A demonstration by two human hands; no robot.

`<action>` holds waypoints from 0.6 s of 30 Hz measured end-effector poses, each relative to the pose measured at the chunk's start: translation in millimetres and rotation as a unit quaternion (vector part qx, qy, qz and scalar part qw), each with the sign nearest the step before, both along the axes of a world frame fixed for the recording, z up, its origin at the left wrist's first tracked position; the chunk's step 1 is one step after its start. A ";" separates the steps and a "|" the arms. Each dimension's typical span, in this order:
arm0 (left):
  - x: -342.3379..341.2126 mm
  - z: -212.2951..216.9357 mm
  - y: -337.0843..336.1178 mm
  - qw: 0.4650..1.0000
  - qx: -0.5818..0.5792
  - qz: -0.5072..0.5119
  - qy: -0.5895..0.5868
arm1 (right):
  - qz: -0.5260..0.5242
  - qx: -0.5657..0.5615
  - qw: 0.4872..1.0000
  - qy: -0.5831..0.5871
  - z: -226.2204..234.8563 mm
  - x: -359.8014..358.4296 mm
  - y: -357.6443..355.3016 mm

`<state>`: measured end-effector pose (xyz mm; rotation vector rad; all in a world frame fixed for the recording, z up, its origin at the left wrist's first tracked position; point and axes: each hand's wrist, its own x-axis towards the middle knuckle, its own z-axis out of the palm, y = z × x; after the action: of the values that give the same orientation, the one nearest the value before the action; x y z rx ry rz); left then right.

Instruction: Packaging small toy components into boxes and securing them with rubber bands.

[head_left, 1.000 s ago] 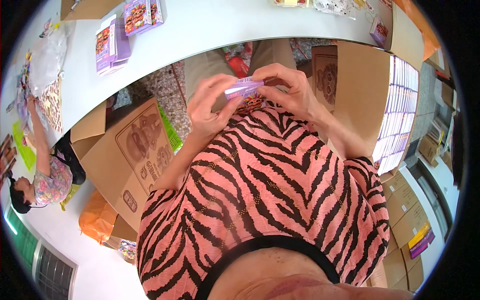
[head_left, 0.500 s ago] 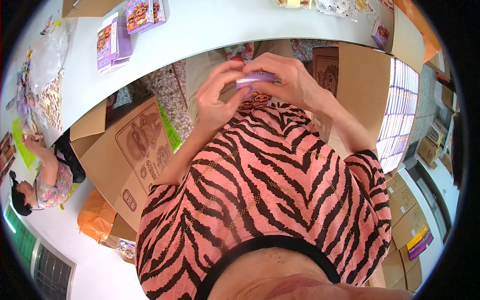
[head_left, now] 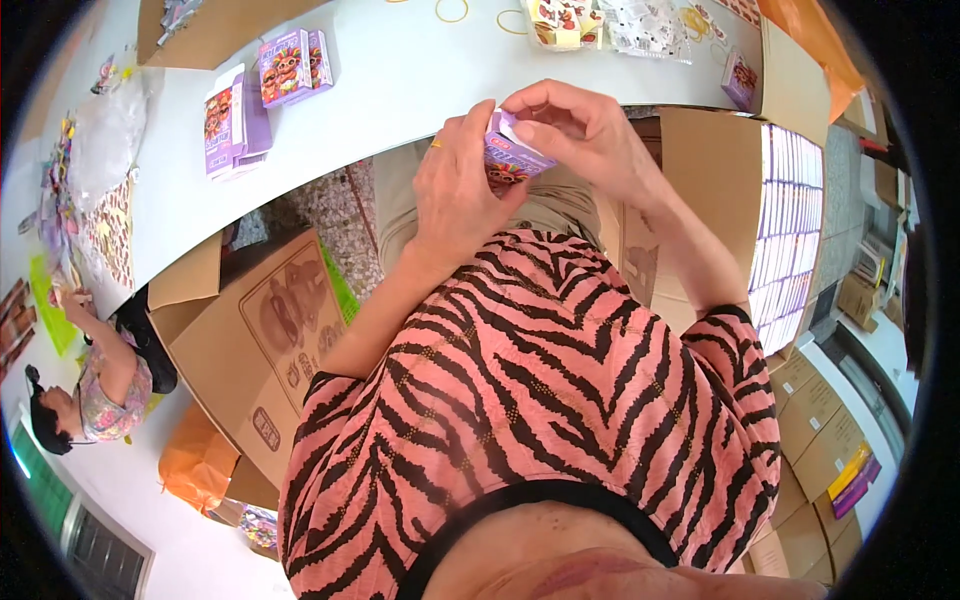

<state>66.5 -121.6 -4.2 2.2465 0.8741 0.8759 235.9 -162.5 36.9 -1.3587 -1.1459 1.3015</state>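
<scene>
A small purple carton (head_left: 512, 158) with cartoon figures on its front is held over my lap, close to the table's near edge. My left hand (head_left: 460, 190) is wrapped round its left side and supports it from below. At the carton's top end, my right hand (head_left: 605, 150) has its thumb and bent fingers pinched at the white inner side of a raised flap. Whatever is inside the carton is hidden from view.
On the white table (head_left: 390, 85), flattened purple cartons (head_left: 238, 130) lie beside filled-out purple boxes (head_left: 287, 68). A card pack (head_left: 565, 22) and clear bags (head_left: 645, 28) lie at the back. An open box (head_left: 790, 230) of packed cartons stands right; another person (head_left: 95, 385) works left.
Both hands have lifted the carton slightly and tilted it so its front shows. The right fingers have moved onto its top flap, which now stands up.
</scene>
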 end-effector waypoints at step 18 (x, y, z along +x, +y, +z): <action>-7.0 6.5 7.8 0.996 0.039 -0.025 0.074 | 0.162 0.138 0.921 -0.326 17.8 7.0 24.5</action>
<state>59.5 -113.8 2.3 2.4155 0.8576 0.7411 242.9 -138.0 54.7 -1.4694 -2.0000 0.8562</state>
